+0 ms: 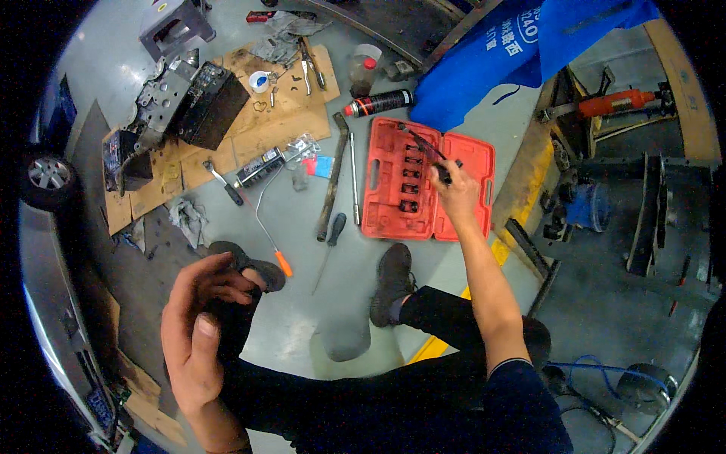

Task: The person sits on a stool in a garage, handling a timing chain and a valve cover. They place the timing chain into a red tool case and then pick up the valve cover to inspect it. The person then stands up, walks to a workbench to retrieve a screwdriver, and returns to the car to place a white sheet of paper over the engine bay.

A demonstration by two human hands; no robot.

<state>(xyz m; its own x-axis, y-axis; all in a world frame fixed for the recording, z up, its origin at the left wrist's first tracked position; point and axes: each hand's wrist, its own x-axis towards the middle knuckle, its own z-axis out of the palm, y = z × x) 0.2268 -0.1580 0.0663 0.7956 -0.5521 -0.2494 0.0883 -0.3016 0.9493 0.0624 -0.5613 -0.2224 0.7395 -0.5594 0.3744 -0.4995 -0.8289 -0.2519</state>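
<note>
My right hand grips a long black tool, probably a ratchet handle, over an open red plastic case with a column of several black sockets in its left half. My left hand is raised at lower left above my leg, fingers loosely curled and apart, holding nothing visible. Left of the case are a silver extension bar, a dark flat bar, a long screwdriver and an orange-handled pry tool. A spray can lies above the case.
Cardboard at upper left carries greasy black metal parts, pliers and a cup. A grey stool, blue cover, red jack, metal framework, rags and a car wheel surround me.
</note>
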